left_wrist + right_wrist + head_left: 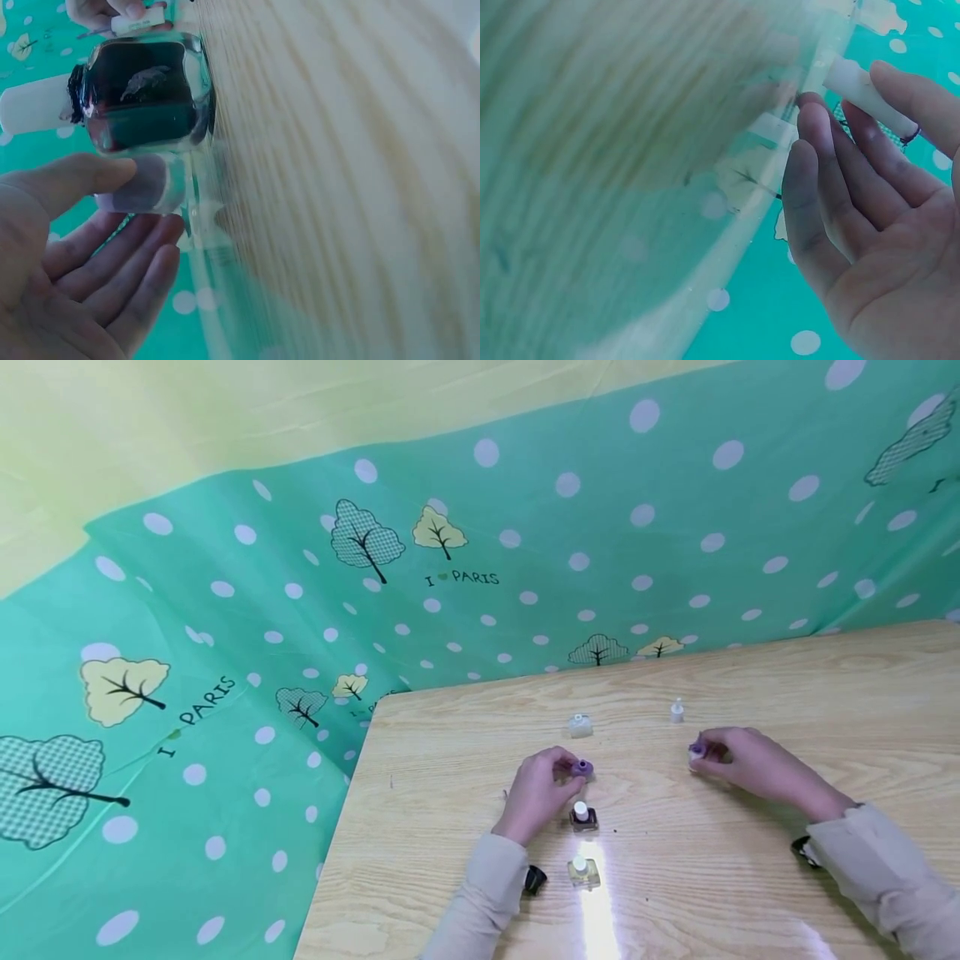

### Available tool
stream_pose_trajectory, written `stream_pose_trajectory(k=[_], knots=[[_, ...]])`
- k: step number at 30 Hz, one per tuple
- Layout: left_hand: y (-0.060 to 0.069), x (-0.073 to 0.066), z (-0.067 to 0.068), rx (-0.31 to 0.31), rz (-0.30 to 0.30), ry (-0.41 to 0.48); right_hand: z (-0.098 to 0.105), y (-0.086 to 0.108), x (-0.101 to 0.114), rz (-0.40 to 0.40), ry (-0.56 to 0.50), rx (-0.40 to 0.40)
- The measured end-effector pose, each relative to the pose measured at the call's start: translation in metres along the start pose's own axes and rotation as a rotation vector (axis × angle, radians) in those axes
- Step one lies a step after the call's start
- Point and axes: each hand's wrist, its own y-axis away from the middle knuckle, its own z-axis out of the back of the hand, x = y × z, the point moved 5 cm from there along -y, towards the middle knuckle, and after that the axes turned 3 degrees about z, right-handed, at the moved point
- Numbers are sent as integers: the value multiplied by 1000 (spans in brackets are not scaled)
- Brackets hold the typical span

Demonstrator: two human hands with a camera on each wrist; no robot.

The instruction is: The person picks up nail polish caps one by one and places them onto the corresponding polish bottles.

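My left hand (542, 787) holds a small purple nail polish bottle (582, 768) on the table, its neck uncapped. In the left wrist view, the thumb and fingertips are on either side of this bottle (142, 184). To the right, my right hand (750, 762) pinches a white nail polish cap (870, 97), white end down at the tabletop and purple-stained end up. Its thin brush points upward in the left wrist view. Just nearer than the left hand stands a dark nail polish bottle (582, 819) with a white cap, partly overlapping the purple bottle in the left wrist view.
A pale yellow bottle (584, 873) with a white cap stands nearest me, in line with the dark one. Farther back are an uncapped clear bottle (581, 727) and, to its right, a separate white cap (677, 713). A green dotted cloth (465, 627) hangs behind the wooden table (435, 860).
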Motion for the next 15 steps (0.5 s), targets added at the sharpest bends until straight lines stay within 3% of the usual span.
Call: stream_pose_trajectory(k=[15], knots=[[10,4,15,-62,10,66,6,4,9,-1,6,-32]])
